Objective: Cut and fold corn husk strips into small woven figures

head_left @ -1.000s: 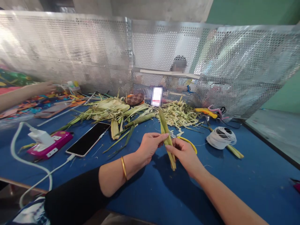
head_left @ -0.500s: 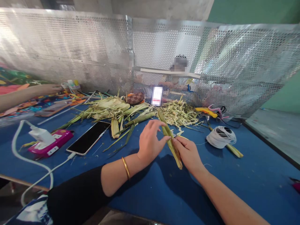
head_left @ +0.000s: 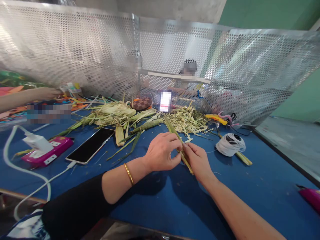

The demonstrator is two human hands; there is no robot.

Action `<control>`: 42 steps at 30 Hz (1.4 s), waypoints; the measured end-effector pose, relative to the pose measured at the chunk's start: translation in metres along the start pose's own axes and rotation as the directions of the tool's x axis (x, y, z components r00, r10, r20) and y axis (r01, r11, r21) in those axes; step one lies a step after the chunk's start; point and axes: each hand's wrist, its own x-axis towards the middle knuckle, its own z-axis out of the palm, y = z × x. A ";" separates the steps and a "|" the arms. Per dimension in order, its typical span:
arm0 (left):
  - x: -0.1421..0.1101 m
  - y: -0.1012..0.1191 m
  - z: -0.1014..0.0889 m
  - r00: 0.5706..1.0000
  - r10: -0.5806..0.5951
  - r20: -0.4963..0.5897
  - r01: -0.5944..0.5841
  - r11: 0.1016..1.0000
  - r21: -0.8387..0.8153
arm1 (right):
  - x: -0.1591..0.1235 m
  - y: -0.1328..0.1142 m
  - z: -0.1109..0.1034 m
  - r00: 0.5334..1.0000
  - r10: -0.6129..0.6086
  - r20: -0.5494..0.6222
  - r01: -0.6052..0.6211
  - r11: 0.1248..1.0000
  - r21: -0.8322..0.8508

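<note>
Right hand (head_left: pixel 199 162) pinches husk strip (head_left: pixel 187 162), likely steadying it; left hand (head_left: pixel 160 151) half-curled alongside, thumb-index gap showing, hold unclear

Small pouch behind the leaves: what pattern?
The pouch has brown checks, clearest in the head view.

Around the folded husk (head_left: pixel 187 163), the shredded heap (head_left: pixel 188 120) is lying at 12 o'clock, the pouch (head_left: pixel 141 104) at 11, the leaf pile (head_left: pixel 112 114) at 10, the phone (head_left: pixel 90 146) at 9 with the power strip (head_left: pixel 47 154) lying beyond it, and the spool (head_left: pixel 227 146) at 3. All are resting on the table (head_left: pixel 155 210); the mesh screen (head_left: pixel 87 50) is standing behind.
</note>
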 end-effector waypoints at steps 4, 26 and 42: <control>-0.002 0.002 0.005 0.997 -0.069 -0.028 0.066 0.994 -0.084 | -0.002 0.000 -0.001 0.993 -0.114 -0.040 0.106 0.979 -0.173; -0.002 0.010 0.023 0.621 -0.688 0.375 0.583 0.085 -0.808 | 0.001 0.004 -0.006 0.947 -0.299 -0.113 0.236 0.892 -0.386; -0.008 -0.001 0.038 0.756 -0.653 0.036 0.535 0.585 -0.609 | -0.005 -0.002 -0.006 0.919 -0.380 0.106 0.313 0.539 -0.782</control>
